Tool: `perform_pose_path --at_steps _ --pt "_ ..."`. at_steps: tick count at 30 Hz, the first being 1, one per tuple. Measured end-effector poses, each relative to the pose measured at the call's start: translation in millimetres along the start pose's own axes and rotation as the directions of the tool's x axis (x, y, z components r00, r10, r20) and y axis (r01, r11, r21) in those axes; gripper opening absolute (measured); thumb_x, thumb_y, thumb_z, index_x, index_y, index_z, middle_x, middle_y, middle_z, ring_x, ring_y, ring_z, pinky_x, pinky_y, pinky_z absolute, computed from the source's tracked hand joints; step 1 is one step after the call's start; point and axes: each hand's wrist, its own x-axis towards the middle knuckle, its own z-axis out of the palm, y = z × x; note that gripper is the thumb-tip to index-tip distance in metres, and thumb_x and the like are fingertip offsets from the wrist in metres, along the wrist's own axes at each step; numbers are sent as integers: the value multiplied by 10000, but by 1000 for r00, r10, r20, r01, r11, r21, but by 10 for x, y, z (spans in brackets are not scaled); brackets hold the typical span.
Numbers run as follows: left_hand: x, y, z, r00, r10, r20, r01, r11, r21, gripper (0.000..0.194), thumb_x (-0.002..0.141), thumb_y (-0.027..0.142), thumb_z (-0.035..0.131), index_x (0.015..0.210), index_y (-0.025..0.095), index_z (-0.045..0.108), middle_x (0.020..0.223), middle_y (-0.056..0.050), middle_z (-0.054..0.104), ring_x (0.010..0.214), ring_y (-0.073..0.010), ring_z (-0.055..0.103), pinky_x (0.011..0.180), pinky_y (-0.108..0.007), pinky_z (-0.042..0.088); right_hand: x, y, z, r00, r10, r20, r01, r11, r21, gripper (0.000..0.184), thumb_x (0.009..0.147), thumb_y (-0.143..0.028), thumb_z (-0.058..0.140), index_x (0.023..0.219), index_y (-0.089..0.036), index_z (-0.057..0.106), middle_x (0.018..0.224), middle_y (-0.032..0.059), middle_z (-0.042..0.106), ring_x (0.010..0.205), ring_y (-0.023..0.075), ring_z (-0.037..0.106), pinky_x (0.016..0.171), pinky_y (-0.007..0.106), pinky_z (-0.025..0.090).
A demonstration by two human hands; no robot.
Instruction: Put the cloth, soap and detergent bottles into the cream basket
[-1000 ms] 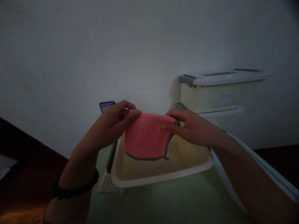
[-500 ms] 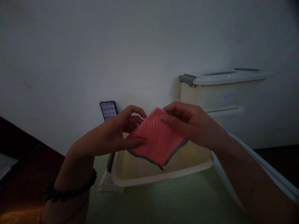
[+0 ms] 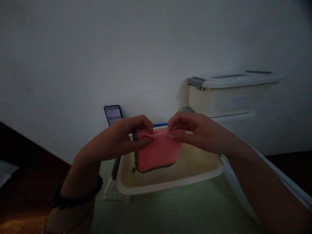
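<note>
A pink textured cleaning cloth (image 3: pixel 158 151) with a dark checked border hangs folded between my two hands. My left hand (image 3: pixel 133 136) pinches its upper left edge between thumb and fingers. On the other side, my right hand (image 3: pixel 192 130) grips the top edge further right, also thumb against fingers. Directly beneath the cloth is a cream plastic bin (image 3: pixel 170 185) with a rounded rim. The cloth and my hands cover much of the bin's far side, so its contents cannot be fully seen.
Behind the bin, a phone (image 3: pixel 113 114) leans against the white wall. Stacked lidded storage boxes (image 3: pixel 231 94) stand at the right. A clear plastic packet (image 3: pixel 113 191) lies left of the bin on the green tabletop (image 3: pixel 170 211). A pale lid-like panel (image 3: pixel 241 188) leans at the right.
My left hand has closed on the cloth. The cloth has turned from a diamond hanging by one corner to a folded piece with a level top edge; both hands are slightly lower.
</note>
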Motion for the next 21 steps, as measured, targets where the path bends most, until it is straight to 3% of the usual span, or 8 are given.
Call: perform_pose_path --at_steps 4,11,17,21 --pt "-5 19 -13 999 -23 -34 23 1000 15 110 828 275 559 885 181 557 768 38 597 658 -80 534 577 -174 404 -21 -50 -41 995 31 91 -14 984 -180 216 782 -356 627 940 -216 584 823 -21 628 750 131 579 667 259 439" --pt "1 -2 -3 998 -55 -26 55 998 -11 141 825 316 559 865 181 557 760 22 594 657 -99 531 575 -190 409 -12 -40 -24 997 78 7 -75 971 -227 105 791 -283 600 836 -195 564 782 -5 621 718 134 575 660 273 435" --pt "-5 -94 56 995 -93 -43 71 925 -374 240 787 261 627 967 195 482 845 8 555 721 -99 530 577 -179 441 31 28 10 975 37 -221 -21 997 75 116 817 -277 567 831 -203 478 684 -42 487 579 85 464 494 218 351" --pt "-7 -33 47 993 -111 -41 79 878 -473 235 807 208 603 1011 201 488 863 5 546 757 -97 541 611 -178 469 53 31 40 952 112 -283 -19 950 313 164 819 -313 576 841 -212 450 633 -66 464 516 65 444 438 194 314"
